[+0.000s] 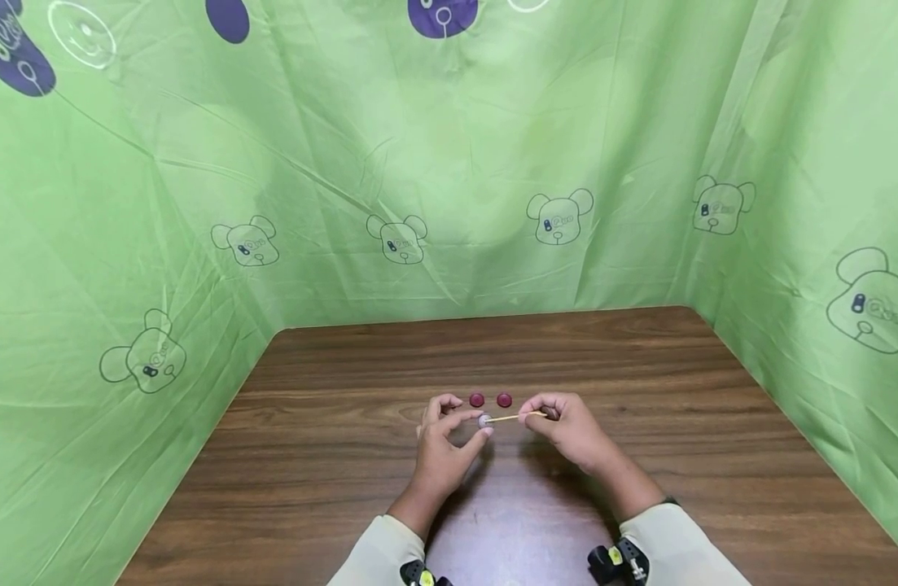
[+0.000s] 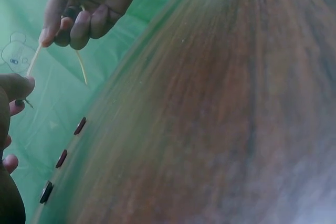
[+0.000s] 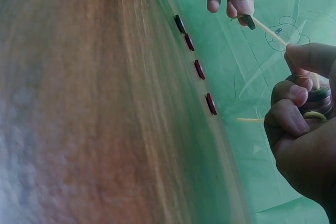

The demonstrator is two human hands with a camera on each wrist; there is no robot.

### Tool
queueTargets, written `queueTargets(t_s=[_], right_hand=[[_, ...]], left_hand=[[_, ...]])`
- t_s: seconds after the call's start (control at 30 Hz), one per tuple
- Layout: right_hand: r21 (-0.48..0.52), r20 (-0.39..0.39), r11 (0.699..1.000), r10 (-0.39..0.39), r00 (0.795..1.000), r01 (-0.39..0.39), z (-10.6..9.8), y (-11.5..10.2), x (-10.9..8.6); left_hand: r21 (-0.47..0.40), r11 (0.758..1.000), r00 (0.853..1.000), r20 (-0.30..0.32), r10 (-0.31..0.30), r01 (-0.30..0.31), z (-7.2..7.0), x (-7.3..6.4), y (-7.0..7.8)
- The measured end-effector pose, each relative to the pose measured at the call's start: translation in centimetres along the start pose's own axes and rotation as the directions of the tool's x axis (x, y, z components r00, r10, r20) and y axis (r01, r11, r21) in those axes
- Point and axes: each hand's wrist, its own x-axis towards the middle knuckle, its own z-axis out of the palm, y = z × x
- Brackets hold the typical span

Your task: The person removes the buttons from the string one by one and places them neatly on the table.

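Thumb and fingertips of my left hand [image 1: 443, 448] pinch a small, dark, round button-like disc [image 3: 249, 21] just above the table. A thin yellow cord [image 1: 504, 418] passes through the disc, and a short end sticks out on its far side. My right hand [image 1: 569, 427] pinches the cord, which runs straight between the two hands. Within the curled fingers of that hand, the right wrist view shows more dark discs [image 3: 317, 98] and a loop of the cord. A loose cord end [image 3: 250, 120] hangs out below them.
Two dark red discs [image 1: 476, 400] [image 1: 504, 400] lie on the brown wooden table [image 1: 331, 456], just beyond the hands. The right wrist view has several discs in a row, one of them a blackish disc [image 3: 180, 23]. Green cloth [image 1: 478, 163] encloses the table's back and sides.
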Motion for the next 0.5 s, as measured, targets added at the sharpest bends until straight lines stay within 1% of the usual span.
queueTargets(t_s=[0.17, 0.33, 0.5], right_hand=[[0.001, -0.004, 1.0, 0.012, 1.0, -0.012, -0.02, 0.01, 0.0], [0.002, -0.01, 1.0, 0.015, 1.0, -0.015, -0.07, 0.0, -0.13], [0.0, -0.016, 1.0, 0.014, 1.0, -0.014, -0.16, -0.12, -0.17]], left_hand=[[0.015, 1.0, 1.0, 0.005, -0.019, 0.018, -0.09, 0.04, -0.27], [0.032, 0.999, 0.999, -0.004, -0.038, 0.038, -0.19, 0.17, -0.42], [0.052, 0.998, 0.999, -0.007, -0.032, 0.033, -0.17, 0.39, -0.7]])
